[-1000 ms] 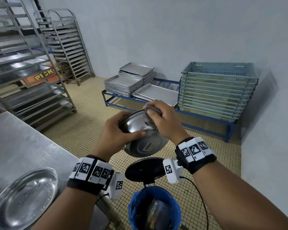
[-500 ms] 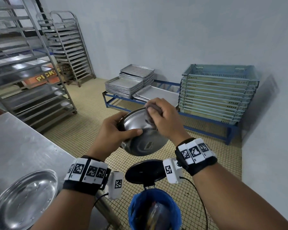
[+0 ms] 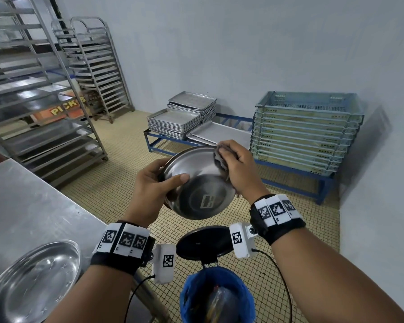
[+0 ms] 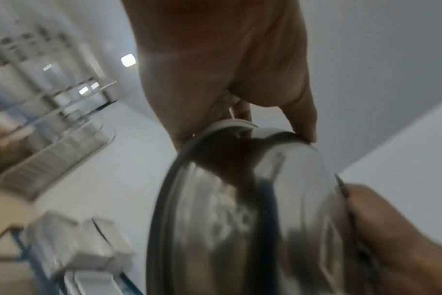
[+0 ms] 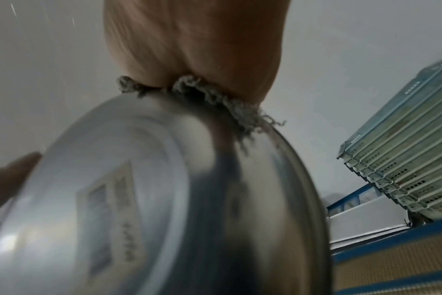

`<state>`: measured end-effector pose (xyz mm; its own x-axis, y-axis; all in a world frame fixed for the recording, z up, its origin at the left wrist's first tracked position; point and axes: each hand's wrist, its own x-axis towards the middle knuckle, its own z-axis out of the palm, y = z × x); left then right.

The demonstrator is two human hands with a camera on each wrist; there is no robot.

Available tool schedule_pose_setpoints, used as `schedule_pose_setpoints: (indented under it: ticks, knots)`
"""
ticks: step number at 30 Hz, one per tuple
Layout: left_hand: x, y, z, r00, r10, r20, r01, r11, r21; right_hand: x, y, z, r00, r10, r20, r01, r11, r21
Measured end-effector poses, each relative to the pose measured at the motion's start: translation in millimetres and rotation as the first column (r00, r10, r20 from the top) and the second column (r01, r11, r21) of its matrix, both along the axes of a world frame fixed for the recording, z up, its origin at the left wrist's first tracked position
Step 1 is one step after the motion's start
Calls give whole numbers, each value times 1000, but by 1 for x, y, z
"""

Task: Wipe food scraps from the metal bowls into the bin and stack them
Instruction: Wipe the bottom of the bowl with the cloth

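A shiny metal bowl (image 3: 202, 185) is held tilted in the air above the bin (image 3: 216, 297), which has a blue liner and a raised black lid (image 3: 203, 241). My left hand (image 3: 156, 183) grips the bowl's left rim, thumb on the near face. My right hand (image 3: 233, 164) holds a grey cloth (image 3: 219, 157) bunched against the bowl's upper right rim. The left wrist view shows the bowl (image 4: 253, 209) close up, gripped by my left hand (image 4: 240, 111). In the right wrist view the frayed cloth (image 5: 215, 99) is pressed on the bowl (image 5: 144, 199). A second metal bowl (image 3: 33, 280) lies on the steel table.
The steel table (image 3: 28, 206) fills the left. Tall tray racks (image 3: 33, 89) stand beyond it. A low blue stand carries stacked metal trays (image 3: 180, 115) and stacked plastic crates (image 3: 306, 129). Tiled floor lies between them and the bin.
My right hand has slid the cloth from the middle of the bowl's top edge toward the right rim. The bowl has turned slightly in my left hand.
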<state>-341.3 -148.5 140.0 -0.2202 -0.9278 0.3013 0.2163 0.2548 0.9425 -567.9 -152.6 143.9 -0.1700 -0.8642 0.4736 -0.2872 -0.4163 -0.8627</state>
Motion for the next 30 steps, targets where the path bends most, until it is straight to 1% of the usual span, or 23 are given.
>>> schedule_pose_setpoints:
  ticks: [1,2,3,5,6,7,9,12,13,15,17,18,19,22,23,24,26,27,28,30]
  knots:
    - [1,0,0,999,-10,32,10,1000,4,-2,-1,-4,1000,-13,15,13,1000,17]
    - [2,0,1,994,-10,105,11,1000,-11,-3,-1,-6,1000,-18,20,18,999,28]
    - [2,-2,2,977,8,213,3,999,-50,-2,-1,-7,1000,-20,17,19,999,33]
    - [2,-6,8,901,73,428,-13,990,-141,1,1,-3,998,-40,-55,41,999,21]
    - [1,-8,12,873,83,481,0,985,-171,1,2,0,991,-65,-113,66,998,0]
    - [1,-10,16,864,70,499,27,982,-186,2,3,4,982,-89,-165,86,996,-25]
    - [-2,-12,23,874,42,484,60,979,-195,5,6,12,969,-112,-219,95,992,-89]
    - [-6,-9,26,923,36,383,43,980,-195,6,10,17,973,-66,-222,34,989,-144]
    - [-6,-8,26,940,36,339,31,981,-191,4,10,16,978,-45,-202,17,990,-139]
    - [-5,-6,24,966,28,257,17,985,-172,-2,9,9,994,-25,-108,17,997,-72]
    - [-2,-6,22,976,17,219,18,988,-156,-5,9,5,1000,-28,-9,28,999,15]
    - [-2,-6,21,977,6,213,26,989,-147,-4,9,6,999,-38,-5,38,999,29]
    - [-3,-6,21,977,-3,215,35,989,-142,-2,10,9,998,-47,-39,48,999,14]
    - [-8,-5,19,973,-22,230,55,989,-138,8,12,21,970,-61,-235,39,995,-96]
    - [-8,-5,20,975,-27,220,59,988,-140,9,12,22,966,-64,-252,39,994,-101]
    - [-7,-5,20,979,-30,201,59,988,-141,7,13,20,973,-66,-220,50,996,-79]
    - [-3,-6,19,989,-22,149,43,989,-139,2,14,15,995,-63,-76,63,998,-8]
    - [-1,-6,18,993,-17,120,33,991,-131,-1,14,12,997,-67,-28,67,998,20]
    - [1,-6,16,995,-13,100,25,993,-118,-1,14,9,997,-74,-18,75,997,33]
    - [3,-7,11,994,-24,106,34,995,-95,2,12,10,995,-78,-66,78,997,-3]
